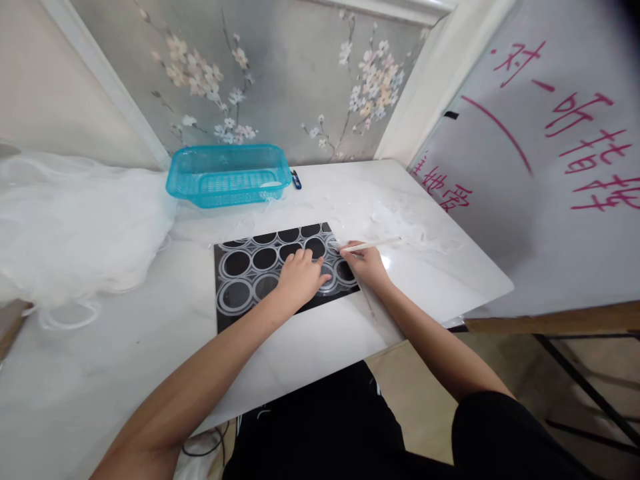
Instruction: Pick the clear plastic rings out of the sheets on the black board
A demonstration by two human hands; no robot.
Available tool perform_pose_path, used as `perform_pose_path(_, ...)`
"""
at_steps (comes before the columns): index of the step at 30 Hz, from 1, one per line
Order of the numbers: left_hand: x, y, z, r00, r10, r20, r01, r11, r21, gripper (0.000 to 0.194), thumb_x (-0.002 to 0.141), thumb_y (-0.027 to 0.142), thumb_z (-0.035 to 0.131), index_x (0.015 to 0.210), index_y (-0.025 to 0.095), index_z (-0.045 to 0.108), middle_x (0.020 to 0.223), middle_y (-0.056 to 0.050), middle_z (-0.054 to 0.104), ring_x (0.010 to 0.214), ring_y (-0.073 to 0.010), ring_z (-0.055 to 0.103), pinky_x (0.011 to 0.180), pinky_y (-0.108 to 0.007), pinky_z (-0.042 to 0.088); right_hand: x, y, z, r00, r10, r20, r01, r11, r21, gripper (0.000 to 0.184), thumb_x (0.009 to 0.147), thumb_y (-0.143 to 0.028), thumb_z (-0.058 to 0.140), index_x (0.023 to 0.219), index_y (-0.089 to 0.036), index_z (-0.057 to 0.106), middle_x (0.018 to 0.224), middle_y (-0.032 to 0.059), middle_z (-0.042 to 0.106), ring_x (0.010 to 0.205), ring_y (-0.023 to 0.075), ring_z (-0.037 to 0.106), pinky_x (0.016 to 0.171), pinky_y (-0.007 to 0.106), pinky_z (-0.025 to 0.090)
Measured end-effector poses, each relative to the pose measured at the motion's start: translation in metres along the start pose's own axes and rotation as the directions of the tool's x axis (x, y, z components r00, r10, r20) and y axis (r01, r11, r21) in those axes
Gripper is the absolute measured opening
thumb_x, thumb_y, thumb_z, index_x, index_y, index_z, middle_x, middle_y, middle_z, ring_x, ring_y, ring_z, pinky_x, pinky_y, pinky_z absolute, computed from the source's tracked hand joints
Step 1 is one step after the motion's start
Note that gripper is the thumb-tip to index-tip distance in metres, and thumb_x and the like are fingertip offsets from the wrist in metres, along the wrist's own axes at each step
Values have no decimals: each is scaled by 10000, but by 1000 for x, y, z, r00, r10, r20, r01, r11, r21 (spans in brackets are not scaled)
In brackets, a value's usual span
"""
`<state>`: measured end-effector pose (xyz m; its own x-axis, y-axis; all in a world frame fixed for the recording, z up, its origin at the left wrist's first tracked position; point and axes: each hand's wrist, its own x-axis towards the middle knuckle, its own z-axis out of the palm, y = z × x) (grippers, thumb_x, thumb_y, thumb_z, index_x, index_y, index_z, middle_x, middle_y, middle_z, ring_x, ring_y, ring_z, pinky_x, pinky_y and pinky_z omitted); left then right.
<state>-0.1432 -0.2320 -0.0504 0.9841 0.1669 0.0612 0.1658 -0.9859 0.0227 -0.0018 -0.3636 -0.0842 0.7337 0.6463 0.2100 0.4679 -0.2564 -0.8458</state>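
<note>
A black sheet (307,305) covered with translucent white rings and dark round shapes lies on the white table. My left hand (301,277) rests on it with fingers spread, pressing near its middle. Over the sheet's right edge, my right hand (367,263) is closed round a slim white pen-like tool (375,244). The tool's rear end points right, and its front end is at the rings beside my fingers. Its tip is too small to make out.
A blue plastic basket (227,193) stands at the back, with small dark snips (297,180) beside it. Loose clear strips (405,223) lie on the right of the table (450,280). A big heap of translucent rings (85,220) fills the left. A whiteboard (530,247) stands at the right.
</note>
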Motion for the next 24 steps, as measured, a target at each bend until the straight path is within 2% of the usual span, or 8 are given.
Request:
perform_pose_path(2, 0, 0, 1, 1000, 1, -6, -1, 1000, 2, 466, 874, 485, 512, 1206, 172, 607, 980, -130, 577, 987, -275, 487, 777, -354, 351, -1, 2, 1, 999, -49, -11, 48, 997, -68, 217, 831, -359, 564, 827, -192, 702, 912, 53, 713, 939, 240, 652, 848, 348, 506)
perform_pose_path(4, 0, -1, 1, 1000, 5, -5, -5, 1000, 1, 463, 869, 484, 523, 1204, 176, 609, 977, -130, 580, 987, -276, 491, 773, -352, 352, -4, 4, 3, 987, -161, -8, 155, 962, -223, 196, 857, -326, 540, 838, -203, 691, 906, 45, 717, 1054, 255, 606, 937, 394, 459)
perform_pose_path(8, 2, -4, 0, 1000, 24, 18, -24, 1000, -12, 446, 855, 492, 542, 1167, 185, 629, 954, -123, 591, 970, -278, 503, 762, -348, 352, -14, 5, 3, 902, -400, 164, 421, 723, -548, 178, 887, -211, 480, 887, -230, 658, 953, 23, 721, 1276, 252, 436, 1121, 502, 204)
perform_pose_path(10, 3, -5, -1, 999, 34, 29, -33, 999, -5, 442, 848, 497, 552, 1148, 184, 636, 952, -121, 597, 969, -276, 506, 763, -345, 352, -13, 3, 2, 856, -439, 272, 506, 610, -609, 192, 879, -173, 469, 912, -240, 645, 947, 18, 720, 1303, 237, 402, 1139, 516, 123)
perform_pose_path(12, 5, -5, -4, 998, 46, 42, -46, 999, 8, 447, 847, 500, 553, 1140, 174, 638, 961, -127, 604, 973, -274, 510, 770, -343, 351, -3, -2, -2, 838, -436, 327, 536, 551, -639, 204, 850, -145, 476, 905, -248, 644, 885, 14, 720, 1279, 233, 416, 1141, 527, 71)
perform_pose_path(15, 8, -4, -8, 995, 57, 81, -59, 998, 26, 448, 855, 499, 541, 1127, 157, 644, 974, -137, 615, 996, -278, 510, 787, -344, 350, 27, -12, -13, 883, -412, 225, 443, 572, -690, 206, 829, -144, 473, 862, -236, 654, 819, 28, 710, 1193, 253, 467, 1123, 559, 46)
perform_pose_path(19, 12, -1, -14, 990, 38, 133, -44, 998, 43, 436, 845, 497, 558, 1085, 151, 669, 980, -144, 630, 1004, -287, 518, 797, -348, 358, 59, -22, -30, 943, -327, -66, 206, 727, -655, 190, 853, -198, 473, 823, -195, 660, 878, 66, 702, 1041, 276, 539, 1056, 554, 198)
perform_pose_path(24, 13, 1, -17, 989, 31, 147, -38, 998, 42, 427, 840, 488, 569, 1081, 151, 674, 976, -145, 641, 1005, -290, 532, 795, -348, 366, 46, -15, -33, 965, -257, -45, 199, 835, -513, 176, 854, -220, 494, 789, -184, 655, 907, 62, 699, 924, 245, 599, 922, 411, 381)
